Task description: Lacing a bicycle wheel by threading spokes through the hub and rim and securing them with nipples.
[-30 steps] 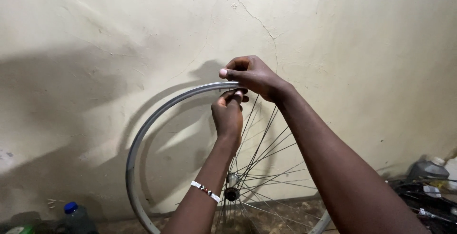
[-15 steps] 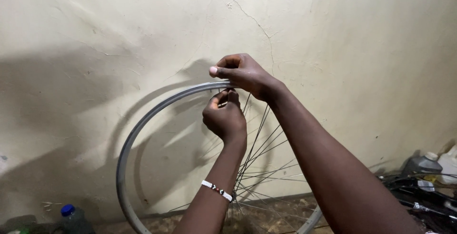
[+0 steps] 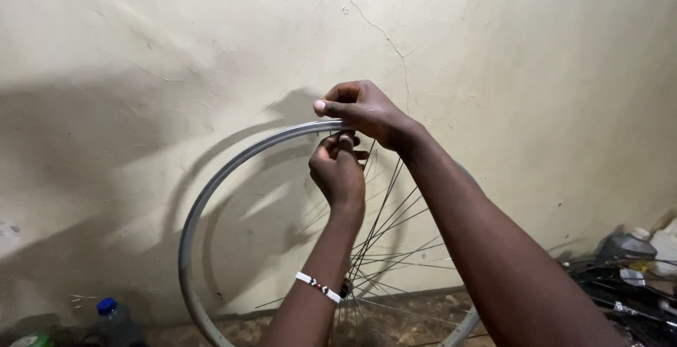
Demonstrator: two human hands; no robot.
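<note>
Silver wheel rim [image 3: 211, 192] stands upright against the cracked wall [image 3: 493, 51], its bottom cut off by the frame edge. Right hand [image 3: 367, 111] pinches the rim's top. Left hand [image 3: 340, 171] sits just under it, fingers [image 3: 337, 142] closed; whatever they hold is hidden. Blue-capped bottle [image 3: 113, 319] bottom left, grey jug [image 3: 624, 245] right.

A rim [image 3: 211, 199] is stood before a wall [image 3: 141, 51], hands at its top, a bottle [image 3: 116, 319] at its lower left.
</note>
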